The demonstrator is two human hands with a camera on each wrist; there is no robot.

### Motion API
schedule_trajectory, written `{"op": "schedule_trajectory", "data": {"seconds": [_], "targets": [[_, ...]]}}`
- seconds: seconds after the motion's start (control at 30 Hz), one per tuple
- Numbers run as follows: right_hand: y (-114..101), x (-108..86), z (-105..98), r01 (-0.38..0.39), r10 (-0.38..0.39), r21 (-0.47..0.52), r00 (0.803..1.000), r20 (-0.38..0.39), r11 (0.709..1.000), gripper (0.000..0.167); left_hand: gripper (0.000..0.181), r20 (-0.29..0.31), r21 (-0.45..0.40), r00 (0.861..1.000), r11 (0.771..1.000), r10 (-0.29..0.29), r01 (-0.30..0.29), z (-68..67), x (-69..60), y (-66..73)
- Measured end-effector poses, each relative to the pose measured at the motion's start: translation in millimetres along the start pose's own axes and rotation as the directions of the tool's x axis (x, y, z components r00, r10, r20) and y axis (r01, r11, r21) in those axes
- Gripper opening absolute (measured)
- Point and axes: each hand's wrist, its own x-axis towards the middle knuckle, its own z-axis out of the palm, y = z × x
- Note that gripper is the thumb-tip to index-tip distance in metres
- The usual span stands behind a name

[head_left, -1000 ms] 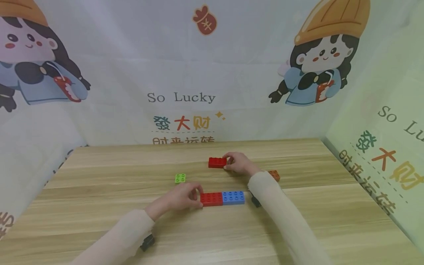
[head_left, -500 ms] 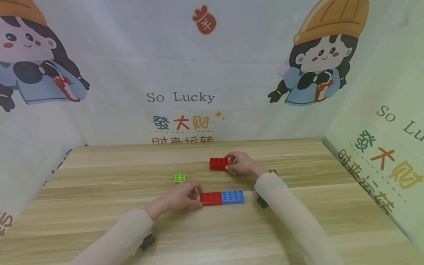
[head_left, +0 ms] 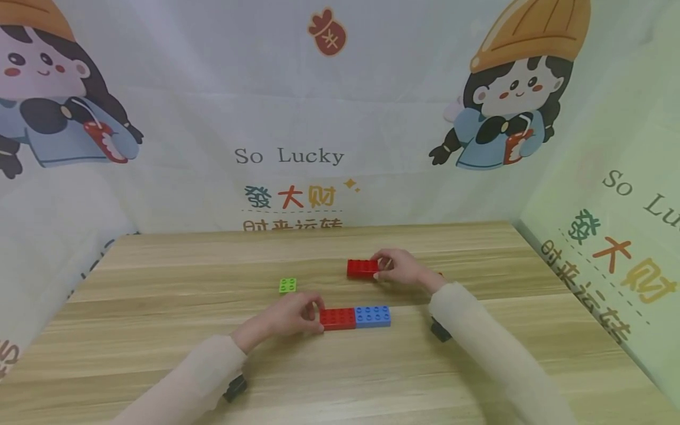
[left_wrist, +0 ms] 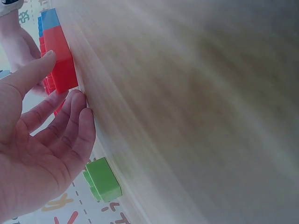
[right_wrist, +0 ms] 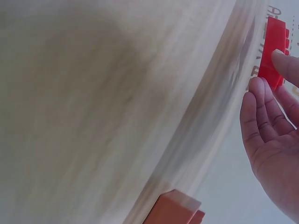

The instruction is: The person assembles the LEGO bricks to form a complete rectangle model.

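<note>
A red building brick (head_left: pixel 340 319) lies end to end with a blue building brick (head_left: pixel 373 317) on the table. My left hand (head_left: pixel 289 314) pinches the red one's left end between thumb and fingers, seen close up in the left wrist view. Farther back, my right hand (head_left: pixel 399 268) grips the right end of a second red brick (head_left: pixel 362 269). In the right wrist view that second brick (right_wrist: pixel 273 49) appears just off the tabletop, thumb on its side. Behind my left hand sits a small green brick (head_left: pixel 288 285).
An orange-brown brick (right_wrist: pixel 173 208) lies near my right wrist, mostly hidden by the sleeve in the head view. The wooden table (head_left: pixel 186 265) ends at a printed cloth backdrop (head_left: pixel 382 195) at the back and sides.
My right hand has moved right and slightly nearer with the second red brick. More of the orange-brown brick has become covered by the sleeve. My left hand stays in place.
</note>
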Motion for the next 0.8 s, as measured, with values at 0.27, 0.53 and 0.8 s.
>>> {"op": "schedule_trajectory", "data": {"seconds": [0.27,0.53,0.8], "targets": [[-0.5,-13.3,-3.9,0.013,-0.013,-0.009,1.0,0.01,1.0,0.034,0.026,-0.001,0.003,1.0,1.0,-0.005,0.005,-1.0,-0.2,0.4],[-2.5,-24.8,-4.9,0.048,-0.048,0.002,0.998,0.032,0.999,0.036,0.026,0.0,-0.002,1.0,1.0,-0.011,0.011,-0.3,0.2,-0.9],[-8.7,-35.8,-5.7,0.083,-0.083,0.021,0.996,0.044,0.996,0.034,0.026,-0.002,-0.004,1.0,1.0,-0.012,0.012,-0.2,0.7,-0.6]]}}
